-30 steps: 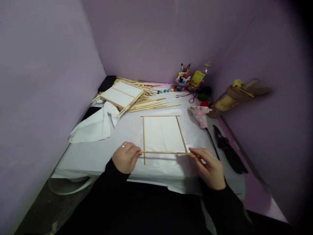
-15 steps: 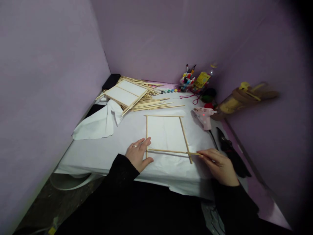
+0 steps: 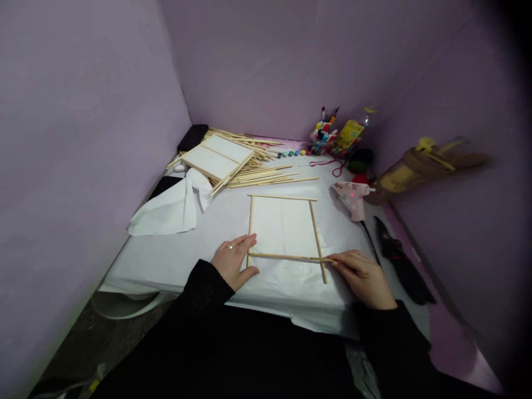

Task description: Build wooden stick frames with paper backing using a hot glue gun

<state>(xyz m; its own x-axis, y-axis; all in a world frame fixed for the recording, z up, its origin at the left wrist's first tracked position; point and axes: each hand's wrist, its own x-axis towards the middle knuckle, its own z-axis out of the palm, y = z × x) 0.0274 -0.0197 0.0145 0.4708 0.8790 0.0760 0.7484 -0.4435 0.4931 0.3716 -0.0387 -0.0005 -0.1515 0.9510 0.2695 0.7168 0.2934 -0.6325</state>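
A white sheet [image 3: 282,224] lies on the covered table, with thin wooden sticks along its edges. Across its near edge runs one wooden stick [image 3: 286,257], whose right end is pinched by my right hand [image 3: 364,277]. That stick crosses the right side stick [image 3: 316,235] close to its lower end. My left hand [image 3: 235,260], a ring on one finger, rests with fingers spread at the lower left corner, touching the left side stick [image 3: 251,216]. The far stick [image 3: 285,198] lies along the top edge.
Behind are a stick-framed white panel [image 3: 214,158] and a pile of loose sticks [image 3: 266,176]. A pink glue gun [image 3: 352,198] stands to the right, near black-handled pruners [image 3: 403,266]. Crumpled white cloth or paper [image 3: 166,213] lies left; a cup of markers [image 3: 323,136] stands at the back.
My right hand has moved left with the stick, whose left end now meets the left side stick. My left hand has stayed at the corner. The view has shifted slightly.
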